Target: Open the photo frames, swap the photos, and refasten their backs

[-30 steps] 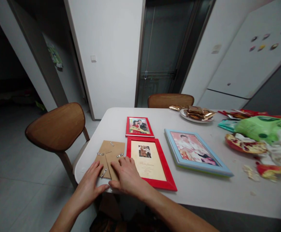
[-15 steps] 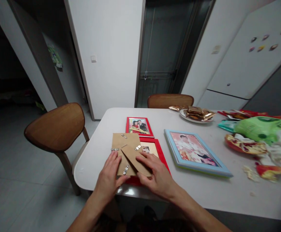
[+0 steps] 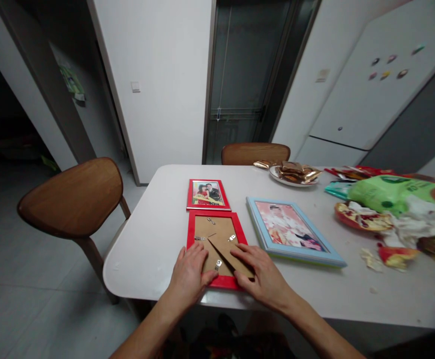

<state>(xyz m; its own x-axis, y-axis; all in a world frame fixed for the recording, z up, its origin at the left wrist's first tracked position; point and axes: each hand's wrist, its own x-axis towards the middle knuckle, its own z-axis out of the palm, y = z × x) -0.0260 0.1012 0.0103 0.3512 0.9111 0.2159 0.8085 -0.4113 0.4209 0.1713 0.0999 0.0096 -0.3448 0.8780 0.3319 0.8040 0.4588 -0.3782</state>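
A brown picture frame backing board (image 3: 206,227) lies within the opening of a red picture frame (image 3: 240,225) at the table's near edge. Several metal clips show on it, and its hinged stand flap (image 3: 229,253) is lifted slightly. My left hand (image 3: 190,271) is closed on the board's lower left, thumb by the bottom edge. With fingers on the flap and thumb below, my right hand (image 3: 264,276) grips the board's lower right side. Just beyond lies a second red frame (image 3: 190,195) with a photo of a couple. The left and lower right board edges are partly hidden by my hands.
To the right lie light blue frames (image 3: 257,219), apparently stacked. Farther back is a plate (image 3: 275,175) of gold-wrapped packets. A pomegranate piece (image 3: 363,219), peel (image 3: 399,257), tissues (image 3: 408,217) and a green bag (image 3: 374,194) crowd the right. Wooden chairs (image 3: 75,199) stand around the table (image 3: 146,224).
Both hands have moved the backing board right and down from over the red frame's left side into its opening. The camera view has turned slightly right.
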